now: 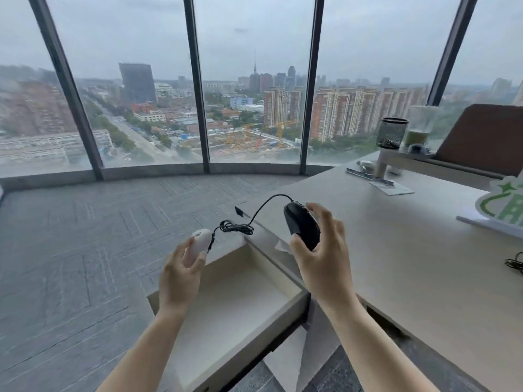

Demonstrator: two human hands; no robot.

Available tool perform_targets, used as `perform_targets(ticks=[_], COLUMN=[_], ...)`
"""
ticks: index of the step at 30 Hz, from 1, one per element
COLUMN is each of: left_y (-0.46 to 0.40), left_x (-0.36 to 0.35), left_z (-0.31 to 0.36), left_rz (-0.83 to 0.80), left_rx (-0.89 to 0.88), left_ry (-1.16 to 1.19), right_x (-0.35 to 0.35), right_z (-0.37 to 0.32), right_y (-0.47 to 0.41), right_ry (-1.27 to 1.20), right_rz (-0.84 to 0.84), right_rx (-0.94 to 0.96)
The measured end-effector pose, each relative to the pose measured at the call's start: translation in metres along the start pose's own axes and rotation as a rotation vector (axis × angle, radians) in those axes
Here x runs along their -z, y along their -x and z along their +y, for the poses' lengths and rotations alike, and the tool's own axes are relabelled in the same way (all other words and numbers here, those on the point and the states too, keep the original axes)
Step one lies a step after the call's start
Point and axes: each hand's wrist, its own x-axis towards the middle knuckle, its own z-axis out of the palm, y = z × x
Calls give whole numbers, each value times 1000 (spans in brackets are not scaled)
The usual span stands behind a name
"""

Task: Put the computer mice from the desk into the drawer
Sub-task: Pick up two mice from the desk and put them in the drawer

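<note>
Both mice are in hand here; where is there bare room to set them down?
The open drawer floor looks bare. The desk is bare between the right hand and the green sign. Its far end is crowded around the mesh cup.

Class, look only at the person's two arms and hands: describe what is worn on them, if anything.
Nothing is worn. The left hand and right hand are bare, with no gloves, rings, watch or bracelet visible. Both forearms are uncovered as far as the picture's bottom edge; no sleeve shows.

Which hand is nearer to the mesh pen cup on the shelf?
Right. The right hand, holding the black mouse, is below-left of the mesh pen cup; the left hand is farther left.
</note>
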Motion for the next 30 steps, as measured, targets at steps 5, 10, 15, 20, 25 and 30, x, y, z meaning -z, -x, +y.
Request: perform_targets(ticks=[5, 10, 15, 20, 25, 30], left_y=[4, 13, 18, 16, 9, -9], left_x=[-4, -53, -91, -109, -113, -108], left_z=[-42, -73, -101, -125, -136, -99], left_rz=[-52, -217, -329, -344, -358, -210], left_rx=[146, 311, 441, 440, 429, 303], left_ry=[-61, -221, -412, -504, -504, -254], right_x=[-65, -123, -167, -197, -203, -172], right_z=[43, 114, 166, 191, 196, 171], right_y=[11, 20, 14, 15, 12, 1], right_ry=[-25, 179, 497, 772, 832, 660], right_rz=[-210, -394, -646, -824, -872, -687], right_rx=[-153, -397, -530, -534, -541, -365])
